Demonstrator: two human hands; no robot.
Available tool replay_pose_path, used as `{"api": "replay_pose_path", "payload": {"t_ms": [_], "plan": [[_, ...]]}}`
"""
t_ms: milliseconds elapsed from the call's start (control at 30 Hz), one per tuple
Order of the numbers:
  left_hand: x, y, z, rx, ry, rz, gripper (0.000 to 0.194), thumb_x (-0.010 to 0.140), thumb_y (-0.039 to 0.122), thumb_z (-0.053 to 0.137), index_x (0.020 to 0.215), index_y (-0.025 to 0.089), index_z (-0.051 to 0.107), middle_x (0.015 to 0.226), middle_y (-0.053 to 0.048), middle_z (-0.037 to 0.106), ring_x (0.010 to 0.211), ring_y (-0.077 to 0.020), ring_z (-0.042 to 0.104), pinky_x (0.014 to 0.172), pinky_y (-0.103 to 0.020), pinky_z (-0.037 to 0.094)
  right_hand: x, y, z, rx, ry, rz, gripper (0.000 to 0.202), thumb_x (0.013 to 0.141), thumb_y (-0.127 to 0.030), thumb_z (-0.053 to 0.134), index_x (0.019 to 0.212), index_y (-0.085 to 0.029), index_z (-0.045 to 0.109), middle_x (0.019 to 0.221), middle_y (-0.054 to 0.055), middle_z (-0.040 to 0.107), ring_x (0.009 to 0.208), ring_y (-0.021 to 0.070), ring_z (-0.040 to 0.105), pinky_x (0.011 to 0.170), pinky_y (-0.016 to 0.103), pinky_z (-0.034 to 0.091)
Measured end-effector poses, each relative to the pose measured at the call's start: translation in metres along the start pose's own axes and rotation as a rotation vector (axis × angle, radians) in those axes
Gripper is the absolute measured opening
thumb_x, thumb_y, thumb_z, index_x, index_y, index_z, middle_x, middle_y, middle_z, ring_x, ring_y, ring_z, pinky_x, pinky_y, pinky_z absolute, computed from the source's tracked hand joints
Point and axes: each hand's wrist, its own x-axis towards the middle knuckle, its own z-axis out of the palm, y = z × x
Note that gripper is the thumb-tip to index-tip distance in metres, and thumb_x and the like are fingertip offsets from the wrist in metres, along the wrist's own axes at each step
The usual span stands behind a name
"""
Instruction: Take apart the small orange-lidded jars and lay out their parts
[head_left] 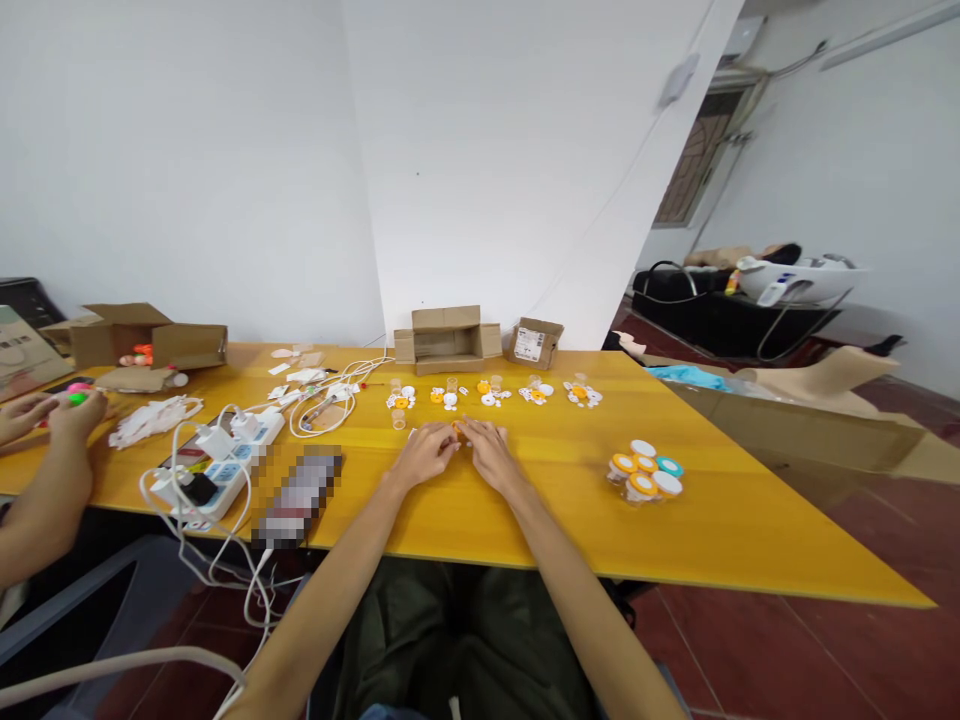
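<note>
My left hand (426,456) and my right hand (489,456) meet over the table in front of me, fingers curled inward. Between their fingertips shows a small orange piece (455,427), mostly covered by the fingers, so its exact shape is hidden. Just beyond the hands runs a row of small piles, among them a pile of white and orange plastic parts (401,402) and another such pile (583,394). Clear cups stand by the piles; one clear cup (398,420) is nearer my left hand. To the right sits a cluster of clear jars with orange, white and teal lids (643,484).
An open cardboard box (448,350) and a smaller box (535,343) stand by the wall. On the left are a power strip (238,470) with tangled white cables, a phone (296,497) and a co-worker's hands (71,415). The table's front edge (675,582) lies close.
</note>
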Motion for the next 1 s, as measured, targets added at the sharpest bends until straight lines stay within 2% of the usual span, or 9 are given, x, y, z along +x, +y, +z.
{"api": "replay_pose_path", "payload": {"t_ms": [200, 300, 467, 633, 833, 1000], "plan": [[0.000, -0.001, -0.002, 0.072, -0.005, 0.023, 0.014, 0.088, 0.016, 0.055, 0.080, 0.022, 0.065, 0.084, -0.003, 0.071, 0.089, -0.0223, 0.061, 0.091, -0.039, 0.042, 0.003, 0.007, 0.009, 0.197, 0.053, -0.039, 0.065, 0.075, 0.001, 0.038, 0.127, -0.027, 0.064, 0.134, 0.006, 0.063, 0.128, 0.0202, 0.054, 0.106, 0.041, 0.043], [0.001, 0.001, -0.002, 0.032, 0.002, -0.003, 0.015, 0.088, 0.016, 0.056, 0.080, 0.023, 0.066, 0.086, -0.002, 0.072, 0.091, -0.0218, 0.061, 0.092, -0.038, 0.041, 0.004, 0.004, 0.007, 0.305, 0.088, -0.033, 0.061, 0.075, -0.001, 0.039, 0.124, -0.028, 0.066, 0.131, 0.004, 0.065, 0.126, 0.0188, 0.056, 0.108, 0.039, 0.044], [0.005, 0.001, -0.001, -0.113, 0.071, -0.069, 0.015, 0.087, 0.019, 0.059, 0.080, 0.024, 0.071, 0.084, -0.002, 0.073, 0.089, -0.0210, 0.062, 0.091, -0.037, 0.044, 0.007, -0.012, -0.005, 0.427, 0.073, 0.059, 0.046, 0.078, -0.008, 0.046, 0.112, -0.025, 0.070, 0.114, 0.005, 0.073, 0.105, 0.0203, 0.068, 0.097, 0.037, 0.052], [0.008, -0.003, 0.001, -0.237, 0.136, -0.107, 0.012, 0.084, 0.019, 0.063, 0.079, 0.023, 0.073, 0.081, -0.002, 0.073, 0.085, -0.0194, 0.063, 0.088, -0.035, 0.047, 0.008, -0.023, -0.013, 0.545, 0.022, 0.049, 0.037, 0.078, -0.012, 0.049, 0.104, -0.024, 0.071, 0.099, 0.003, 0.076, 0.089, 0.0187, 0.070, 0.086, 0.034, 0.056], [0.008, -0.006, 0.001, -0.303, 0.175, -0.123, 0.012, 0.085, 0.021, 0.063, 0.079, 0.022, 0.073, 0.078, -0.001, 0.072, 0.081, -0.0178, 0.063, 0.085, -0.033, 0.049, 0.009, -0.023, -0.013, 0.654, 0.027, 0.059, 0.030, 0.080, -0.020, 0.055, 0.105, -0.023, 0.072, 0.095, 0.003, 0.077, 0.083, 0.0185, 0.070, 0.079, 0.033, 0.057], [0.009, -0.006, 0.001, -0.325, 0.173, -0.126, 0.012, 0.083, 0.019, 0.062, 0.077, 0.022, 0.073, 0.077, -0.001, 0.072, 0.080, -0.0175, 0.063, 0.084, -0.032, 0.050, 0.010, -0.024, -0.017, 0.700, 0.037, 0.101, 0.020, 0.083, -0.032, 0.061, 0.096, -0.023, 0.073, 0.094, 0.004, 0.077, 0.086, 0.0207, 0.071, 0.083, 0.036, 0.057]]}}
